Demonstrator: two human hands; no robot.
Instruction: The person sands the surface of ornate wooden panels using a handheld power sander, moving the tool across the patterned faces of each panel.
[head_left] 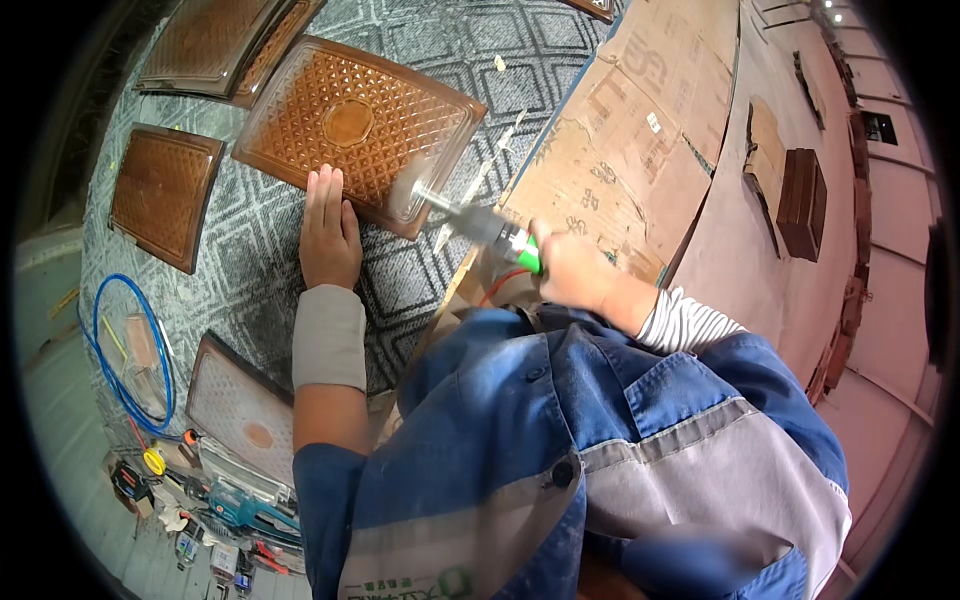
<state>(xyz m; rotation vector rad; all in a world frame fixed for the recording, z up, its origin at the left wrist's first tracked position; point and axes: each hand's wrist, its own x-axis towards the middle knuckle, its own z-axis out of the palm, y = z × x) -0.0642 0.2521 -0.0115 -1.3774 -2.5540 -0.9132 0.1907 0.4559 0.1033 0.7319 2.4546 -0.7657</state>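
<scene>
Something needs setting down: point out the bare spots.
Bare patterned cloth lies between the small brown panel and left hand; the cardboard beyond the right hand is mostly open. Lower left is crowded with tools and blue hose.

Our left forearm (pixel 330 415) runs almost straight from near side toward far, wrist in line with it. Our left hand (pixel 331 240) lies flat, palm down, fingers (pixel 321 195) straight and close together, pointing far, thumb along their right side. Our right forearm (pixel 628 302) comes in from right, angled left and slightly far. Our right hand (pixel 575 270) curled in grip, outline bit blurred. 2 hands well apart, right one slightly nearer.
</scene>
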